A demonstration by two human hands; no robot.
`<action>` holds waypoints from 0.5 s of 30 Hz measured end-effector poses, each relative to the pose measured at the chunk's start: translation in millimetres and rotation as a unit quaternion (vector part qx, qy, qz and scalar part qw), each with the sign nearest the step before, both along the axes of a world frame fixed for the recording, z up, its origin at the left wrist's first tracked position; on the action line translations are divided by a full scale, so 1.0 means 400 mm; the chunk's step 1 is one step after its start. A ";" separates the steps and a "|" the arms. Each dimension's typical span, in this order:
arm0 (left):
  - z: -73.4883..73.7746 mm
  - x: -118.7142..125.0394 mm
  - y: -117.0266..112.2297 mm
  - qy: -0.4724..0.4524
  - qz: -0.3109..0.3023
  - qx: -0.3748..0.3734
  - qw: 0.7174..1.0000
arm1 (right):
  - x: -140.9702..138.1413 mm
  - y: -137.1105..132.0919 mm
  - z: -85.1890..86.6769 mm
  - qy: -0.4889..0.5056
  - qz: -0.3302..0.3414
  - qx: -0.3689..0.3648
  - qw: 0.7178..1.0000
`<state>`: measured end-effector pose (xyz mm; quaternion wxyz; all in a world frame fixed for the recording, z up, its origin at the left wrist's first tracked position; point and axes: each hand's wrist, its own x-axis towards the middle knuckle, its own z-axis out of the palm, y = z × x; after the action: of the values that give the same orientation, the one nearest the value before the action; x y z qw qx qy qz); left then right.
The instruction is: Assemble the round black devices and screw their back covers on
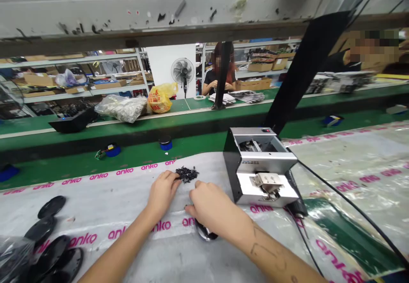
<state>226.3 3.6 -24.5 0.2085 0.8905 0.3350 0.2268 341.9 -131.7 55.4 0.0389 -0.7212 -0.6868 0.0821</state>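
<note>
The bits point(187, 174) are black, as are the discs point(53, 206). The sheet point(110, 202) is greyish white, printed with rows of magenta "anko" lettering. The machine point(252, 133) is silver and white with a black side. The belt point(204, 143) is green, the cup point(165, 145) blue with a black top, the bag point(159, 99) yellow with red print, and the beam point(191, 1) pale grey, flecked with dark marks.

above me a scuffed grey beam point(191, 14) runs across, and a black post point(303, 70) slants down to my right. past the green bench point(198, 119) i see metal shelves point(142, 69) holding boxes point(107, 84), a white wall point(159, 61) between them, and a fan point(182, 71) standing before it. pale printed sheeting point(166, 259) lies below me.
</note>
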 end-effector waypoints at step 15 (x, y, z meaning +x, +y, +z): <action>-0.002 -0.020 -0.010 -0.192 -0.006 -0.162 0.968 | 0.052 -0.025 -0.034 0.202 0.031 0.028 0.978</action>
<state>218.4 -0.6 -25.5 0.4118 0.7864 0.3155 0.3352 362.6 -141.7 41.9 0.1947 -0.6667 -0.6888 0.2078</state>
